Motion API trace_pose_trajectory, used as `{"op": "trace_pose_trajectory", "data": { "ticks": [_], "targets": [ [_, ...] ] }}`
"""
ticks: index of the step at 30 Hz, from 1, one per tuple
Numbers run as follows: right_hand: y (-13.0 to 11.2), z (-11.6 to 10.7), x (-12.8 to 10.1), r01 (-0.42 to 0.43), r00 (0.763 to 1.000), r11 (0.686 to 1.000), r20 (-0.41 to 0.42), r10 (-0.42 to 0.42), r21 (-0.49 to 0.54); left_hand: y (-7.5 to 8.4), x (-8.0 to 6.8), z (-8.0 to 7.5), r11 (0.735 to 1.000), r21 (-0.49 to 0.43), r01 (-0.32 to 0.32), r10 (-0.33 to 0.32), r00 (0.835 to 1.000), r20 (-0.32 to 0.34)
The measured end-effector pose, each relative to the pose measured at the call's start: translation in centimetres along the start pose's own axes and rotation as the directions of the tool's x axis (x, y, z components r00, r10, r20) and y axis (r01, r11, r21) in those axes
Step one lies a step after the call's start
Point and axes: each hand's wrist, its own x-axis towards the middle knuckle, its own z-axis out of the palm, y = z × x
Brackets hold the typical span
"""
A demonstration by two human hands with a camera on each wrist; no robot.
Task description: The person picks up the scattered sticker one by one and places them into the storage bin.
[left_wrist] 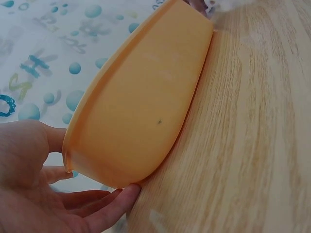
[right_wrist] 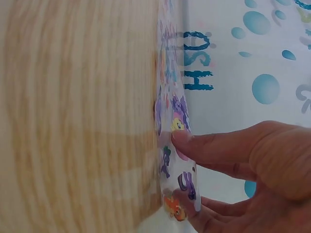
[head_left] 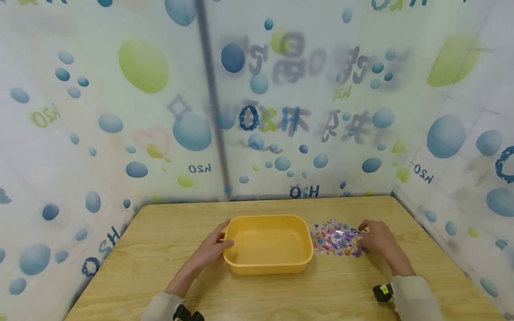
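Tub (head_left: pixel 268 244) empty under left hand (head_left: pixel 212 248); right hand (head_left: pixel 376 240) on stickers (head_left: pixel 335 237).

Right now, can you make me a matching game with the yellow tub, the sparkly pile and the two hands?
Things:
1. yellow plastic tub
2. pile of colourful shiny confetti pieces
3. left hand
4. right hand

Places:
a. touching the confetti
b. on the wooden table's middle
c. against the tub's left end
d. right of the tub

Pairs: 1-b, 2-d, 3-c, 4-a
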Motion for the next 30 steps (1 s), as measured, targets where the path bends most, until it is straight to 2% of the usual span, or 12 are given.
{"op": "trace_pose_trajectory", "data": {
  "ticks": [3,11,17,23,30],
  "targets": [
    [0.1,-0.1,-0.2,-0.038,0.999,0.999,0.005,0.038,0.038,-0.2,0.0,0.2,1.0,-0.005,-0.008,0.008,1.0,-0.01],
    [0.6,0.0,-0.6,-0.157,0.985,0.973,0.104,0.14,0.168,-0.4,-0.1,0.0,1.0,-0.028,-0.014,0.014,1.0,0.006],
    [0.8,-0.3,-0.5,-0.158,0.986,0.968,0.085,0.144,0.196,-0.4,0.2,0.2,0.999,-0.043,-0.014,0.015,1.0,0.013],
    [0.6,-0.6,-0.4,-0.112,0.994,0.98,0.027,0.109,0.165,-0.5,0.2,0.2,0.999,-0.037,-0.016,0.017,1.0,0.016],
    [0.3,-1.1,-0.4,-0.096,0.995,0.983,-0.009,0.098,0.159,-0.4,0.3,0.2,0.998,-0.061,-0.012,0.014,1.0,0.018]
  ]
}}
